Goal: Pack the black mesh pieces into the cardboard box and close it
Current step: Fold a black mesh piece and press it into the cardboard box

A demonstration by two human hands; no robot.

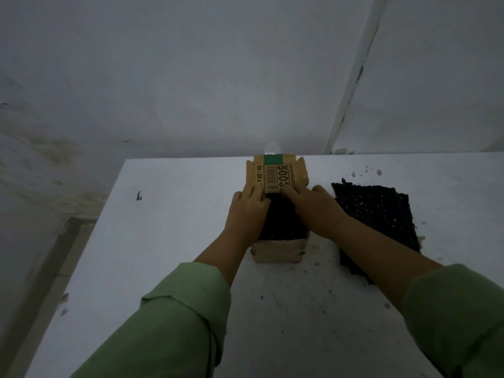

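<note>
1. A white surface point(174, 241) carries everything, speckled with dark crumbs near its front.
2. A stack of black mesh pieces point(379, 214) lies flat at the right, just beside the box.
3. The cardboard box point(278, 253) stands mid-surface, open — black mesh fills it, and its printed far flap point(275, 174) tilts up.
4. The left hand point(249, 211) rests over the box's left edge, fingers reaching the flap; whether its grip pinches cannot be told.
5. The right hand point(313, 207) presses its fingertips on the flap's near edge — no closed grip.
</note>
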